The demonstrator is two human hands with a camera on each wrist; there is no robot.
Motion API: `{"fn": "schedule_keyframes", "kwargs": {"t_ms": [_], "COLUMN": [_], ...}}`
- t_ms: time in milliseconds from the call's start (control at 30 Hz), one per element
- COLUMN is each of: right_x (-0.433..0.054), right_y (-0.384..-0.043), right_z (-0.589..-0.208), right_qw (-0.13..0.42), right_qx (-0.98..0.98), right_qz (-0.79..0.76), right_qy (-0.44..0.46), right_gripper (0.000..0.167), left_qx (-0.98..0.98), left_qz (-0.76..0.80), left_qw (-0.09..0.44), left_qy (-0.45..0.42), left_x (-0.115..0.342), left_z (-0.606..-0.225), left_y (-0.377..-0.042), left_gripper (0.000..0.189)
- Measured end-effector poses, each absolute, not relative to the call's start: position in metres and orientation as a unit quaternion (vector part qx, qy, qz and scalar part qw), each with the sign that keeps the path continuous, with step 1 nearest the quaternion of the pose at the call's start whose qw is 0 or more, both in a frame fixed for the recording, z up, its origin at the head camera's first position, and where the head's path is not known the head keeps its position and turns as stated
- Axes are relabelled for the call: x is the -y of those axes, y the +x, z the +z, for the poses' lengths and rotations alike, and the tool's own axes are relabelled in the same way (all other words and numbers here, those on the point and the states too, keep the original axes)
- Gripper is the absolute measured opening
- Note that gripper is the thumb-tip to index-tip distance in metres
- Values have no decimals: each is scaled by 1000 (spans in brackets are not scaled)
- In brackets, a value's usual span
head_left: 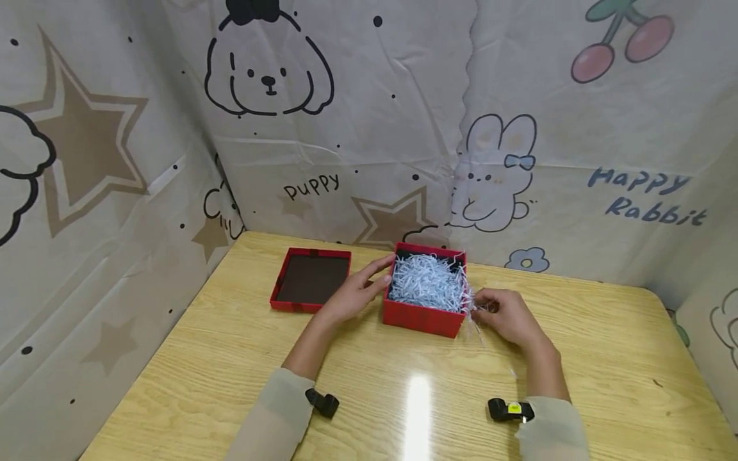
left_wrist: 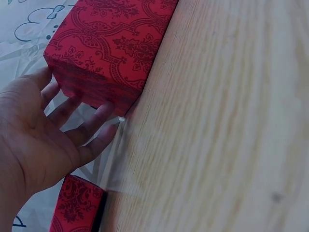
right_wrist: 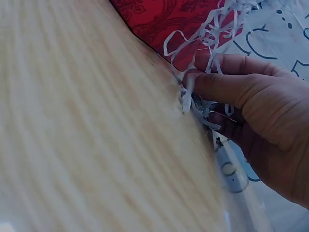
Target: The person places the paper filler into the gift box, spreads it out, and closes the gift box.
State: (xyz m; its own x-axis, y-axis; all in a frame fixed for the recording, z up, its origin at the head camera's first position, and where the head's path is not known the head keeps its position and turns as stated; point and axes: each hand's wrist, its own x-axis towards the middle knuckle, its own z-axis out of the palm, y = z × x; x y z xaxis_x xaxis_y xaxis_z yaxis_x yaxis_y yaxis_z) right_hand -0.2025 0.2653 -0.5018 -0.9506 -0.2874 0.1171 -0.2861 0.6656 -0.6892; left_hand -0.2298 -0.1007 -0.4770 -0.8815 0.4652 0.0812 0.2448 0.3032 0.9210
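A red gift box (head_left: 423, 318) with a dark floral pattern stands on the table, filled with white shredded paper (head_left: 428, 282). My left hand (head_left: 356, 296) rests against its left side; in the left wrist view the fingertips touch the box (left_wrist: 111, 48) with the fingers spread and only slightly bent. Beside the box's right side, my right hand (head_left: 508, 315) pinches loose paper strands between thumb and fingers. In the right wrist view, those paper shreds (right_wrist: 212, 29) dangle over the box's edge above the hand.
The box's lid (head_left: 312, 280) lies upturned on the wooden table (head_left: 230, 358), left of the box, its dark inside showing. A printed cloth (head_left: 369, 128) hangs behind and on the left. A small paper scrap (head_left: 512, 372) lies near the right forearm.
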Motion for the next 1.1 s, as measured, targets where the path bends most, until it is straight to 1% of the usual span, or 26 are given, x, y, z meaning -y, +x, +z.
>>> {"fn": "schedule_keyframes", "kwargs": {"t_ms": [233,500,633,767,867,1000,1100], "right_x": [-269,-265,-258,-246,-232,-211,-193], "right_y": [-195,-191,-187,-185,-187,-197,-210], "right_z": [-490,-468,-456,-443,-433,-426,-424], "right_qw": [32,53,43,17,10,12,31], "right_qx": [-893,-839,-833,-834,-833,-828,-822], "right_qz": [-437,-514,-523,-522,-525,-533,-536], "right_qy": [-102,-170,-175,-177,-175,-174,-188], "right_gripper": [16,22,21,20,21,24,26], "left_qx": [-801,-803,-805,-805,-804,-801,-797], "left_qz": [547,548,545,544,545,546,552], "left_qw": [106,111,113,114,110,103,105], "left_qy": [217,208,207,207,211,224,221], "left_x": [101,101,102,103,103,102,100], "left_z": [-477,-478,-477,-477,-477,-476,-477], "left_y": [-230,-230,-229,-229,-230,-231,-230], "left_gripper": [57,56,56,57,57,56,56]}}
